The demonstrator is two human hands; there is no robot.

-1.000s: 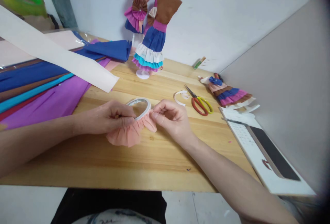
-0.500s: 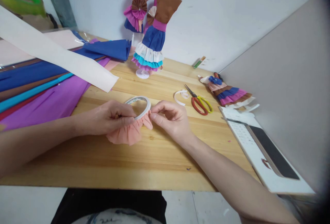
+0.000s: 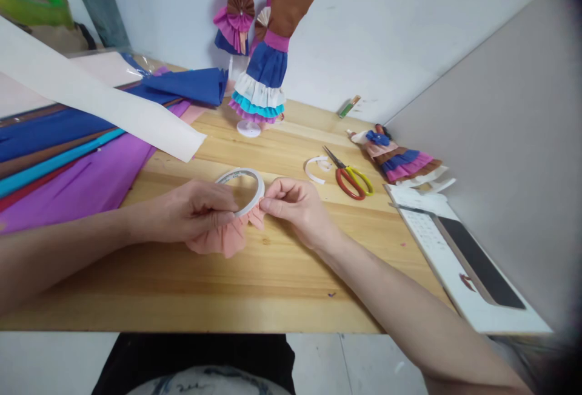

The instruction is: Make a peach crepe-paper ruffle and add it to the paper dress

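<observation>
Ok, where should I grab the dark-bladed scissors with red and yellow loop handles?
Probably by the loop handles, coming from the near right side: the scissors lie flat on the pale wooden table, handles toward you, pointed blades aimed away and leftward.

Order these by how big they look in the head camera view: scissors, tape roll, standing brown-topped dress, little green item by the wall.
Largest to smallest:
1. Brown-topped dress
2. Scissors and tape roll: similar; the roll is nearer the camera, so unranked
3. Green item
</observation>
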